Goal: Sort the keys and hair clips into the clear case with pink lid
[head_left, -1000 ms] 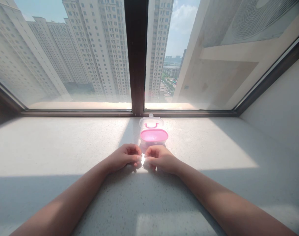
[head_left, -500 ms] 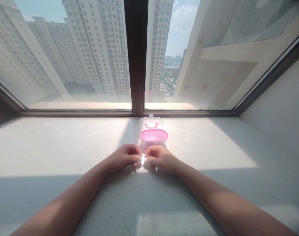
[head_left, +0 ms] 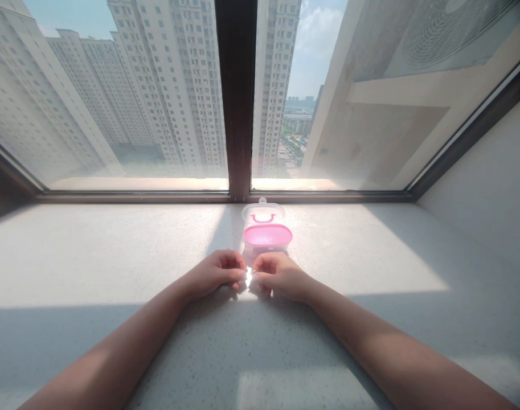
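Note:
My left hand (head_left: 222, 273) and my right hand (head_left: 279, 275) face each other in the middle of the head view, thumbs and fingers pinched, with a narrow gap between the fingertips. Whatever the pinches hold is too small and too washed out by bright sunlight to name. Just beyond the fingers stands a small clear plastic box with a pink rim (head_left: 268, 234). Its clear lid (head_left: 263, 212), with a pink handle, is tipped back behind it towards the window. What lies in the box cannot be made out.
A speckled pale stone sill (head_left: 114, 250) carries everything, crossed by sunlit and shaded bands. Behind it are the window's dark frame (head_left: 237, 114) and glass, with tall buildings outside. A white wall (head_left: 490, 171) closes off the right side.

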### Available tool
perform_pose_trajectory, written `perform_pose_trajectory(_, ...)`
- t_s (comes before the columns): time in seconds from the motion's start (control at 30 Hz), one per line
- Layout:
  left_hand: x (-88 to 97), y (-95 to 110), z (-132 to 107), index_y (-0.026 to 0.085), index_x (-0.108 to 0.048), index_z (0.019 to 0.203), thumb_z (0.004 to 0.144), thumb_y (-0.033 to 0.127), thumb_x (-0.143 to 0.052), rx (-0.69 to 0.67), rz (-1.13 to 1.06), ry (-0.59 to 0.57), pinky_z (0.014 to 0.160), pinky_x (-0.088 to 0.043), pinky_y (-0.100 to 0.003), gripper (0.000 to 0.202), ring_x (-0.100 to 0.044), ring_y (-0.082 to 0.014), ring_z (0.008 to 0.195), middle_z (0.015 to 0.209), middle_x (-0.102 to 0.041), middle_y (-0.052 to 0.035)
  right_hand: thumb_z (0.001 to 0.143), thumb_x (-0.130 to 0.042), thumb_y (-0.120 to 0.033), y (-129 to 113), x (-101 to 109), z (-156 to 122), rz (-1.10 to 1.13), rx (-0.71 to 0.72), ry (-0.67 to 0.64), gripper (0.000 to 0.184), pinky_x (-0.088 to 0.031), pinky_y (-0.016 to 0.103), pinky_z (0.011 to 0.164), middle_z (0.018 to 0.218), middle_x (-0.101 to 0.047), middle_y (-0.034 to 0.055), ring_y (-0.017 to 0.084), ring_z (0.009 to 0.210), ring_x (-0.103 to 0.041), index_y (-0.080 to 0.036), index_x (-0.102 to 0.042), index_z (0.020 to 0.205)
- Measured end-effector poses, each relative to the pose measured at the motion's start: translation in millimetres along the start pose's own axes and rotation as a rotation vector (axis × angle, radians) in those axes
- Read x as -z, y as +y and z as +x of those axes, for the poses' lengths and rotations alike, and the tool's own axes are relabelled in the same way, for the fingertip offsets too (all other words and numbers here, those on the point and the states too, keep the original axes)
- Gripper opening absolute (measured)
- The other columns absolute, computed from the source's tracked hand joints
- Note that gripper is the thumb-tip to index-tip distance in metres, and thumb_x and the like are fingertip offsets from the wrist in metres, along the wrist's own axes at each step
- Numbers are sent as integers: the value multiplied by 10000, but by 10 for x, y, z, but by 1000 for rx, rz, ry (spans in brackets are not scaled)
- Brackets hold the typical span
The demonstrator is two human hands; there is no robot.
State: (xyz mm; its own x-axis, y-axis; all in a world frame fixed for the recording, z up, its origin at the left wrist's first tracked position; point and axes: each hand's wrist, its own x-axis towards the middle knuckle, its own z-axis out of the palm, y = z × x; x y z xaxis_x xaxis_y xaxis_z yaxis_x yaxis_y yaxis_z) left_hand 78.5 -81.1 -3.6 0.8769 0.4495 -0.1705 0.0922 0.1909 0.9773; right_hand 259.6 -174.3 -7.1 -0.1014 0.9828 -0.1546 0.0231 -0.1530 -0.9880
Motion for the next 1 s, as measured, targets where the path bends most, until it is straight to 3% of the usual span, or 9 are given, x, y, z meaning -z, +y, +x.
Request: perform_pose_trajectory(1.0,-8,12,-7,117,-589,814,754,247,-699,3,-4,-10,566,-426,-227,180,-523,-100,574,621,-588,-7,708,-682,-245,23,5,11,6,4,0,156,-424,193,394,525,-594,-13,108,436,-563,-139,-567,719)
